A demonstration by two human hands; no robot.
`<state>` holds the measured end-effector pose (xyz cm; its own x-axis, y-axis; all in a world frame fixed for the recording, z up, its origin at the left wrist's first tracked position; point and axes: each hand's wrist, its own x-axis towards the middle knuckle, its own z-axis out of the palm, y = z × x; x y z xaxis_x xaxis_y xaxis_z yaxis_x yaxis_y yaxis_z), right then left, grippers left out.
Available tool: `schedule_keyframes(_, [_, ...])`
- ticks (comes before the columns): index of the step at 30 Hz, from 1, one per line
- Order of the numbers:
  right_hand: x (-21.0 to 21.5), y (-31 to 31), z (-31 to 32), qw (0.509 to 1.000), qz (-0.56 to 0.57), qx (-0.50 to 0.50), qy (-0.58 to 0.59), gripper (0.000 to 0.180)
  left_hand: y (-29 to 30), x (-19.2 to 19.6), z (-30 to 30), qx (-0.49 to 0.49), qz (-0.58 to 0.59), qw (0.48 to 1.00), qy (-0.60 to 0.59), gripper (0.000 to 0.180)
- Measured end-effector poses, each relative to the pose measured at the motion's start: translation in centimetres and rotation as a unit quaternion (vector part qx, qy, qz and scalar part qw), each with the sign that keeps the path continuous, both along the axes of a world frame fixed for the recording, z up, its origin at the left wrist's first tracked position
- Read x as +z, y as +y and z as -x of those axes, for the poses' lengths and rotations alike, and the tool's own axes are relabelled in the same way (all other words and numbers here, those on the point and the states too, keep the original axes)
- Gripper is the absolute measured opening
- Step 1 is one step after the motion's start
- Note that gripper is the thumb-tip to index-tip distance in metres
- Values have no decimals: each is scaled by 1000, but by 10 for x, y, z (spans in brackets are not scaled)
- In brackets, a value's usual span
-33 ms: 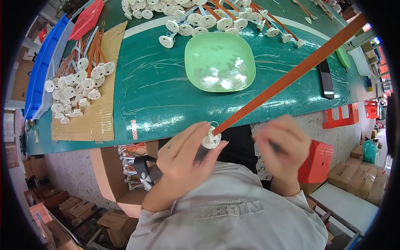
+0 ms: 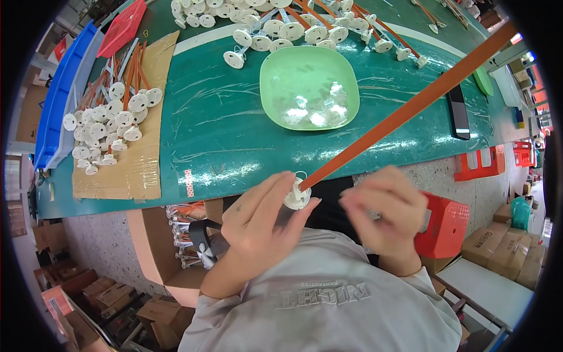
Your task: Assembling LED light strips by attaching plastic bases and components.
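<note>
Near the table's front edge, my left hand point(image 2: 261, 223) is closed around a white round plastic fitting point(image 2: 298, 193). A long, flat orange-brown strip point(image 2: 404, 110) rises from this fitting and slants up to the far right. A thin loop stands at the fitting's top. My right hand point(image 2: 387, 211) hovers to the right of the fitting, apart from it, its bent fingers smeared by motion. Whether anything is in those fingers cannot be made out. Beyond my hands, a light green square dish point(image 2: 308, 82) on the table holds small clear or shiny pieces, too indistinct to name.
Several similar white-ended strips point(image 2: 111, 117) lie on cardboard point(image 2: 141, 173) at left, with more heaped at the back point(image 2: 281, 29). A phone point(image 2: 458, 114) lies at right. Below the table are an open carton point(image 2: 146, 246) of strips and a red stool point(image 2: 446, 229).
My right hand has shifted a little left, closer to the fitting. My left hand and the fitting stay where they were.
</note>
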<state>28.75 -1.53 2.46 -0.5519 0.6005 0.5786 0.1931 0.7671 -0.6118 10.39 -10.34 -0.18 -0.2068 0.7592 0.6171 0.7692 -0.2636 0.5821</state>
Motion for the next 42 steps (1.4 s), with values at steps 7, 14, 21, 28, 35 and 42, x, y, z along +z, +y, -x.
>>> schedule_keyframes(7, [-10, -8, 33, 999, -40, 21, -1, 26, 0, 2, 2, 12, -23, 998, 51, 39])
schedule_keyframes(14, [-15, -21, 46, 999, 49, -10, 23, 25, 3, -7, 2, 35, -76, 987, 138, 34])
schedule_keyframes(21, [-17, -20, 47, 990, 38, 115, 73, 20, 7, -13, 4, 69, -84, 989, 99, 31])
schedule_keyframes(28, [14, 33, -29, 834, 173, -132, 507, 23, 8, -2, 22, 67, -41, 997, -2, 38])
schedule_keyframes(35, [21, 73, -17, 960, -38, -249, -119, 13, 27, -13, 47, -164, 30, 802, -574, 52])
schedule_keyframes(42, [39, 121, 53, 976, -58, 16, -211, 22, 38, -31, 59, -222, 9, 761, -610, 52])
